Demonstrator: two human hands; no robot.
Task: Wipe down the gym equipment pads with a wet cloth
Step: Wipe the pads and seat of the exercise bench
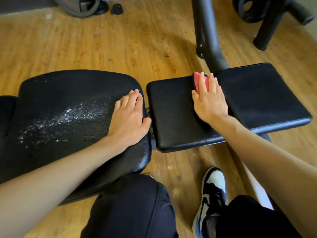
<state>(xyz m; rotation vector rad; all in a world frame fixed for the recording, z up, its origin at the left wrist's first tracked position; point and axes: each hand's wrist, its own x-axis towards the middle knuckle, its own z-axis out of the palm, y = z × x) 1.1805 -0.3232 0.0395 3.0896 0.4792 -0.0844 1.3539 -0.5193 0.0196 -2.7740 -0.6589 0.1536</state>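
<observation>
1. A person crouches beside a black gym bench, both bare forearms reaching forward over it.
2. The right hand [210, 102] lies flat on a pink cloth [199, 80], fingers [211, 83] straight and slightly spread. It presses the cloth down rather than gripping it.
3. The cloth sits on the narrow pad [171, 117], at the crease where this meets the angled pad [260, 100] to the right. Pink shows past the fingertips, towards the far edge. A darker part seems to lie under the palm.
4. The left hand [128, 119] rests palm down on the wide pad [68, 86], fingers straight and together, holding nothing.
5. Key relation: the bench's long axis runs left to right across the view. A streak of water droplets [65, 117] glints on the wide pad, slanting from its near left up towards the left hand.
6. The left hand is nearer that wet streak, but the cloth is under the right hand, well apart from it, with the gap between pads in the way.
7. In my judgement, the next stroke likely runs along the narrow pad, or the cloth must cross leftward over the gap.
8. Writing: none can be read. The shoe [212, 194] on the wooden floor [103, 45] has a dark curved side mark, no legible lettering.
9. A dark frame post [205, 31] rises behind the pads.
</observation>
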